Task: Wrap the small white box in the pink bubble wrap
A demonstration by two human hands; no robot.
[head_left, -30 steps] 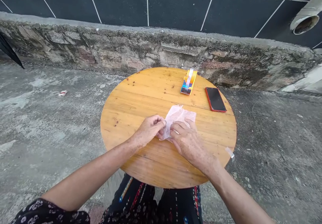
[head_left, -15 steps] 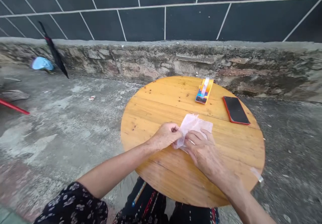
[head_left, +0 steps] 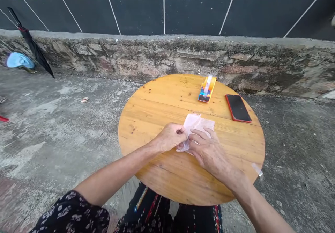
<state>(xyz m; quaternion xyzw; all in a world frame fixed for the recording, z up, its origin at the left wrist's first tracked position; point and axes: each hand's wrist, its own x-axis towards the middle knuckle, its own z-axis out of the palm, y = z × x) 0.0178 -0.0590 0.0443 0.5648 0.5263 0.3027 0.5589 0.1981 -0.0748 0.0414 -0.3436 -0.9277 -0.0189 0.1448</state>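
A thin, pale pink sheet [head_left: 201,123], perhaps tissue or plastic film, lies creased on the round wooden table [head_left: 151,107]. At its left edge my left hand [head_left: 172,137] is closed, thumb and fingertips pinching the sheet. My right hand [head_left: 206,148] lies over the sheet's right and near part with the fingers spread and bent, the tips resting on it. Parts of the sheet under both hands are hidden. Beyond it stands a yellow and blue tape dispenser [head_left: 206,89] with a roll of clear tape.
A phone in a red case [head_left: 238,108] lies at the table's right. A strip of clear tape [head_left: 257,170] hangs off the right edge. A black folded umbrella [head_left: 35,48] leans on the stone wall base [head_left: 125,58], beside a light blue cap [head_left: 20,60] on the concrete.
The camera view has shifted, so everything sits a little further left and higher. Both hands keep nearly the same place on the pink sheet.
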